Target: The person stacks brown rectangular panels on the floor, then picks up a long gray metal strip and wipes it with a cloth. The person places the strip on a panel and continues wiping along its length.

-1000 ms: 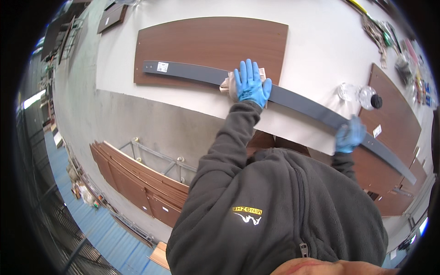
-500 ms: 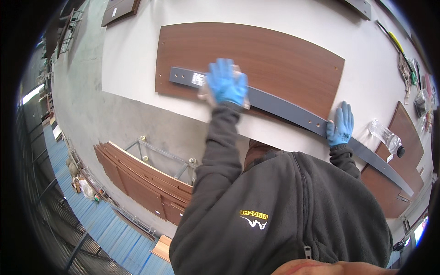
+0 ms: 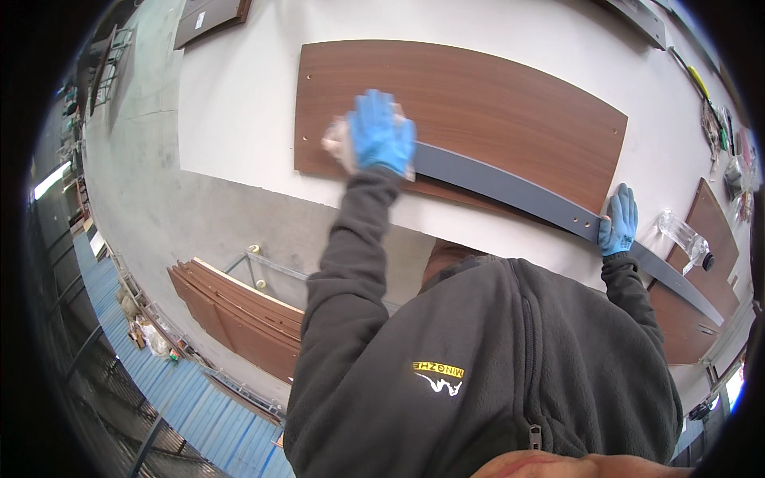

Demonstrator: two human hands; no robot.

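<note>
Under my blue-gloved left hand [image 3: 376, 135] is a pale crumpled cloth [image 3: 339, 145], pressed onto the left end of a long grey curved strip [image 3: 502, 177]. The fingers lie stretched over the cloth, and this hand hides the strip's end. My blue-gloved right hand [image 3: 619, 221] rests across the strip farther right, its fingers extended. Beneath the strip lies a brown wood-grain panel [image 3: 470, 95] with a curved far edge and small holes near its corners. The strip's right end reaches over other brown panels.
The white worktop [image 3: 231, 119] carries a clear bottle with a black cap [image 3: 685, 239], brown panels [image 3: 693, 334] at right and a dark panel [image 3: 209, 20] at far left. Tools and bags [image 3: 733, 159] lie along the right. Below the edge, brown boards [image 3: 231, 319] lean stacked by a metal rack.
My left hand has slid leftward with the cloth over the strip's end. The brown panel, strip and right hand appear shifted right in view.
</note>
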